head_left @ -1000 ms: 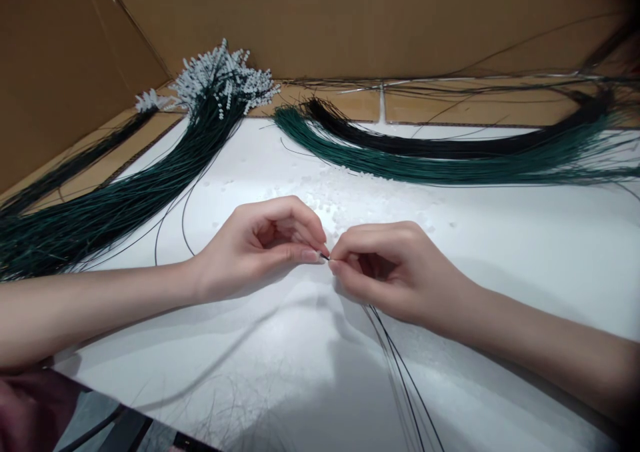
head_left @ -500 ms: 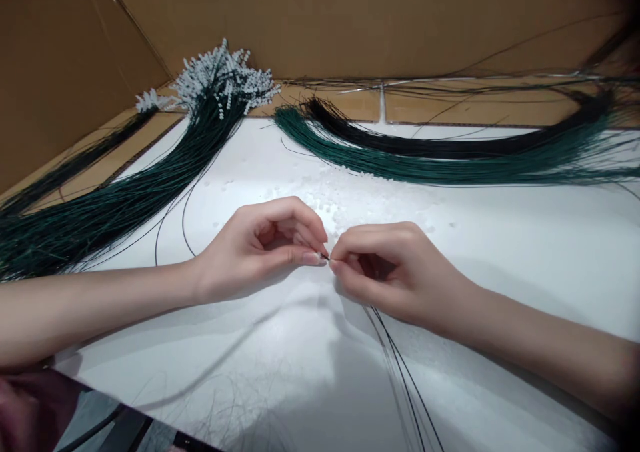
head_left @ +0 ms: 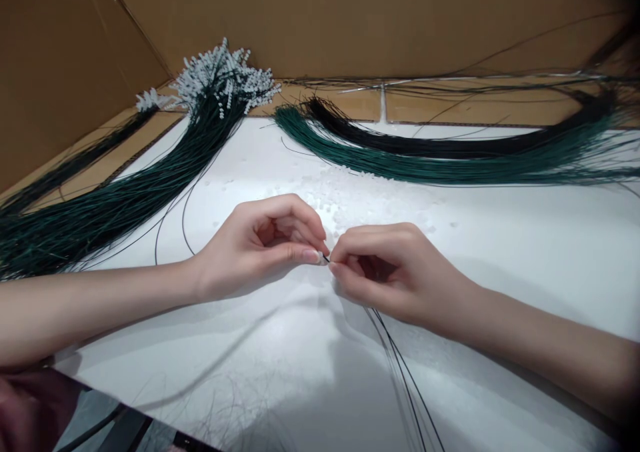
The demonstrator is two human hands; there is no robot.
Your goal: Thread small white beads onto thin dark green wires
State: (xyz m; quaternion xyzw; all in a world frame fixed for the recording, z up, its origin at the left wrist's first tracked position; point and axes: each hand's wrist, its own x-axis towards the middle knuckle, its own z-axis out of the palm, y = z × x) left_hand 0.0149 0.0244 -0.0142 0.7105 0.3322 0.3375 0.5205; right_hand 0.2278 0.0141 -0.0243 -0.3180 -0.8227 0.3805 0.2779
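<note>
My left hand [head_left: 265,249] is closed in a pinch over the middle of the white table, with tiny white beads [head_left: 321,259] between thumb and fingertip. Close against it, my right hand [head_left: 405,265] pinches thin dark wire [head_left: 389,337] near its tip. A short dark piece of that wire bridges the two pinches. From beneath my right palm, the wire's strands run down toward the front edge. Just beyond my fingertips, loose white beads [head_left: 345,192] lie scattered. How many beads my left fingers hold is hidden.
A large bundle of green wires [head_left: 165,185] tipped with white beads [head_left: 225,79] lies at left, a smaller beaded bundle [head_left: 95,149] beside it. Bare green wires [head_left: 400,165] and black wires [head_left: 440,147] curve along the back right. Cardboard walls [head_left: 370,25] stand behind.
My left fingertips have shifted slightly, and a little more of the white beads shows at them. My right hand stays nearly still, still pinching the wire.
</note>
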